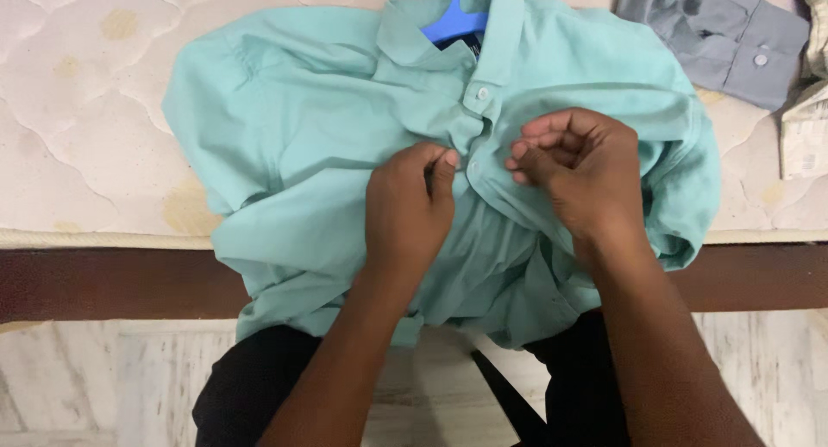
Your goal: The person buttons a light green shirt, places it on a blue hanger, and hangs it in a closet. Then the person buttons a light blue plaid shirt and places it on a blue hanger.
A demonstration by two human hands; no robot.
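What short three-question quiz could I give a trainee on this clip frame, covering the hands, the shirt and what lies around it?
1. True or false: the mint-green cotton button-up shirt lies on a quilted cream mattress.
2. What do the left hand and right hand pinch?
A. the collar
B. the buttoned front strip
C. a sleeve cuff
3. Fill in: the plastic hanger inside the collar is ____ in colour.

Key:
1. True; its lower part hangs over the dark wooden bed frame.
2. B; both hands grip the fabric just below the fastened white collar button.
3. Blue.

A grey folded shirt lies at the upper right.
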